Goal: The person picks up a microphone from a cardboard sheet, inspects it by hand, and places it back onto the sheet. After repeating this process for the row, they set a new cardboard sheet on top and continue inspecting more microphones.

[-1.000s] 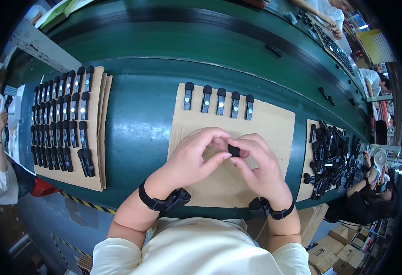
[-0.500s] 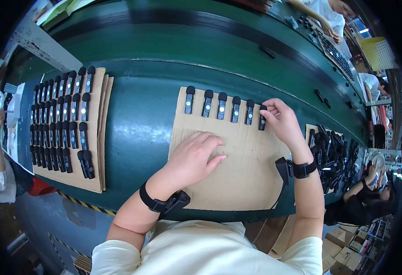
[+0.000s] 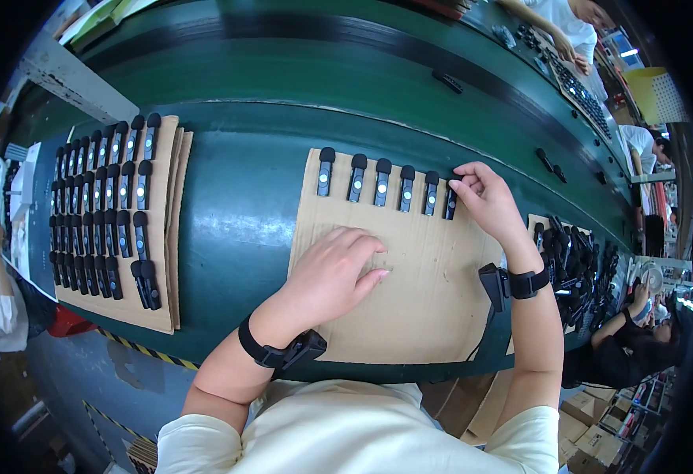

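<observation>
In front of me a cardboard sheet point(image 3: 394, 316) lies on the green table, with a row of small black clip-on microphones point(image 3: 381, 183) along its far edge. They have foam tips, and most show a pale round spot. My right hand point(image 3: 484, 201) pinches the foam end of the rightmost microphone point(image 3: 450, 207) between thumb and fingers; its tip is partly hidden. Resting on the sheet below the row, my left hand point(image 3: 334, 265) holds nothing, its thumb apart from its loosely curved fingers.
At left, stacked cardboard point(image 3: 153, 316) bears several rows of similar microphones point(image 3: 112, 186). A heap of black microphones point(image 3: 567, 268) lies at right. Beyond the table runs a green conveyor belt point(image 3: 323, 67) carrying black pieces point(image 3: 447, 80). Other people work at the right and far left.
My right hand has shifted slightly away from me, sliding the rightmost microphone up into line with the row. My left hand stays put. Black pieces on the belt have moved left.
</observation>
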